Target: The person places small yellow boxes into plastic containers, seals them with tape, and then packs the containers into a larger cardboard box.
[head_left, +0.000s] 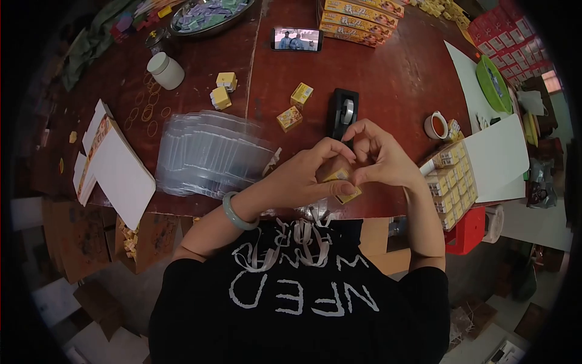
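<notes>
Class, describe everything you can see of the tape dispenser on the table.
The tape dispenser is black and looks like plastic, with a roll of clear tape showing pale at its middle. It stands upright on the dark red-brown table, lengthwise away from the person, just beyond the left hand and right hand. Neither hand touches it. Small yellow boxes lie to its left, apart from it.

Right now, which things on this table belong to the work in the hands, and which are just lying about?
In use:
- small yellow box, held between left hand and right hand
- tape dispenser
- stack of clear bags
- loose yellow boxes
- tray of packed boxes

Lying about:
- phone
- white jar
- cup
- rubber bands
</notes>
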The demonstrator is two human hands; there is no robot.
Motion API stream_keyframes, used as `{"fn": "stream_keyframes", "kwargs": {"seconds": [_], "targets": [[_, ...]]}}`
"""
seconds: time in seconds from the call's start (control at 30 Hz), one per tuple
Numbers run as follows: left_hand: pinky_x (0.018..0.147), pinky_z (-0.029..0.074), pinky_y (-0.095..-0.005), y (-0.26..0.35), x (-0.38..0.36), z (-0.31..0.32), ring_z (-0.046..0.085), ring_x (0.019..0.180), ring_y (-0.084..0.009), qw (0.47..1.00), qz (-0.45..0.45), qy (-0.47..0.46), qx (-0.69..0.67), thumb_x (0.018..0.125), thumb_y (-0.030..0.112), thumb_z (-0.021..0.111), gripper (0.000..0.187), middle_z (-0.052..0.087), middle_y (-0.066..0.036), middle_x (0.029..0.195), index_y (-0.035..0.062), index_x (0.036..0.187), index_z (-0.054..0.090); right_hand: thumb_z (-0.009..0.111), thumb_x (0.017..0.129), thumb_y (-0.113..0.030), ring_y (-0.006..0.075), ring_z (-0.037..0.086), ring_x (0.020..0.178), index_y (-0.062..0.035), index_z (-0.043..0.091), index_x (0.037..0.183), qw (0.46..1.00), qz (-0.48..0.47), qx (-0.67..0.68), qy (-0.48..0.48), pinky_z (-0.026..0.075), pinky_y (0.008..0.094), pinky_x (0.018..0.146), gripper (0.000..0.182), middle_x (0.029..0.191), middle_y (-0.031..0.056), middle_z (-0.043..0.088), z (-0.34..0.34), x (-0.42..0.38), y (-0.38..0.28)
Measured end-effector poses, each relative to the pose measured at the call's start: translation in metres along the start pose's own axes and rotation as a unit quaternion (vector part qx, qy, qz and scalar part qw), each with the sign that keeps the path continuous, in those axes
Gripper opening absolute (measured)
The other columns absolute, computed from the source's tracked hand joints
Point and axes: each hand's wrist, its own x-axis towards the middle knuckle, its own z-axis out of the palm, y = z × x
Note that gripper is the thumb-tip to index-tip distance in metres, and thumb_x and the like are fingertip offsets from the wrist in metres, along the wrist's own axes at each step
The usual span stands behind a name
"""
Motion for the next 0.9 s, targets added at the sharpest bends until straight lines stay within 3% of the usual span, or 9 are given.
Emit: {"fn": "stream_keyframes", "kwargs": {"seconds": [0.13,0.27,0.37,0.47,0.63,0.67,0.73,0.8,0.9], "targets": [[0.099,0.045,-0.0306,0.002,-0.005,0.003,0.054,0.119,-0.0151,0.997,0.024,0.014,-0.065,0.092,0.018,0.07,0.051,0.058,-0.01,0.125,0.0042,0.132,0.041,0.079,0.085,-0.021,0.006,0.058,0.084,-0.0063,0.049,0.116,0.978,-0.042,0.182,0.091,0.046,0.0215,0.073,0.046,0.092,0.001,0.061,0.02,0.01,0.04],[0.101,0.045,-0.0327,-0.018,-0.007,-0.001,0.054,0.119,-0.0173,0.97,0.11,0.182,-0.122,0.095,0.016,0.064,0.049,0.056,-0.012,0.127,0.004,0.135,0.038,0.067,0.089,-0.049,0.0253,0.058,0.117,-0.0063,0.044,0.134,0.892,-0.095,0.441,-0.02,0.052,0.0401,0.091,0.067,0.136,0.0141,0.051,0.039,-0.002,0.1],[0.105,0.042,-0.0337,-0.03,-0.015,-0.005,0.048,0.127,-0.0195,0.953,0.123,0.21,-0.183,0.094,0.009,0.063,0.053,0.047,-0.014,0.139,0.0034,0.139,0.035,0.068,0.092,-0.042,0.0325,0.049,0.131,-0.0049,0.029,0.148,0.939,-0.045,0.339,0.041,0.051,0.0435,0.098,0.078,0.149,0.0211,0.039,0.075,-0.014,0.076],[0.107,0.041,-0.0335,-0.031,-0.023,-0.008,0.044,0.131,-0.0203,0.951,0.134,0.217,-0.174,0.091,0.003,0.065,0.059,0.04,-0.014,0.145,0.0039,0.14,0.033,0.065,0.095,-0.027,0.0314,0.055,0.125,-0.0043,0.03,0.148,0.948,0.019,0.289,0.134,0.053,0.0404,0.095,0.068,0.145,0.0206,0.044,0.068,-0.019,0.071],[0.108,0.04,-0.0334,-0.027,-0.032,-0.019,0.041,0.135,-0.0223,0.935,0.158,0.27,-0.168,0.088,-0.004,0.065,0.068,0.033,-0.016,0.15,0.0065,0.145,0.029,0.06,0.096,-0.005,0.0256,0.066,0.107,-0.0004,0.047,0.136,0.942,-0.104,0.245,0.204,0.057,0.0319,0.086,0.042,0.127,0.0198,0.06,0.089,-0.012,0.04],[0.112,0.036,-0.0381,-0.024,-0.031,-0.016,0.039,0.137,-0.0261,0.934,0.137,0.278,-0.178,0.085,0.009,0.075,0.077,0.032,-0.018,0.151,0.0083,0.146,0.028,0.059,0.096,-0.002,0.0236,0.067,0.104,0.0003,0.052,0.132,0.943,-0.092,0.215,0.237,0.057,0.0305,0.085,0.037,0.122,0.0186,0.064,0.088,-0.012,0.038],[0.115,0.03,-0.0441,-0.019,-0.036,-0.019,0.038,0.138,-0.0298,0.924,0.159,0.325,0.12,0.078,0.022,0.082,0.087,0.031,-0.019,0.152,0.0094,0.146,0.028,0.06,0.095,0.001,0.0204,0.069,0.095,0.0013,0.059,0.12,0.955,-0.1,0.038,0.278,0.057,0.0289,0.08,0.026,0.112,0.0152,0.067,0.078,-0.014,0.047],[0.117,0.021,-0.0556,-0.008,-0.045,-0.023,0.039,0.138,-0.0328,0.832,0.195,0.305,0.42,0.062,0.044,0.089,0.107,0.036,-0.017,0.15,0.0109,0.145,0.031,0.061,0.092,0.005,0.0152,0.069,0.08,0.0032,0.065,0.1,0.928,-0.099,-0.166,0.317,0.056,0.0252,0.071,0.009,0.092,0.0104,0.07,0.076,-0.015,0.039],[0.112,0.03,-0.0591,-0.005,-0.043,-0.005,0.058,0.118,-0.0262,0.863,0.161,0.145,0.456,0.056,0.034,0.091,0.088,0.063,-0.006,0.123,0.0119,0.131,0.05,0.066,0.088,0.003,0.0151,0.069,0.075,0.0012,0.066,0.096,0.935,-0.167,-0.205,0.238,0.055,0.0275,0.063,0.007,0.088,0.0102,0.069,0.084,-0.021,0.006]]}}
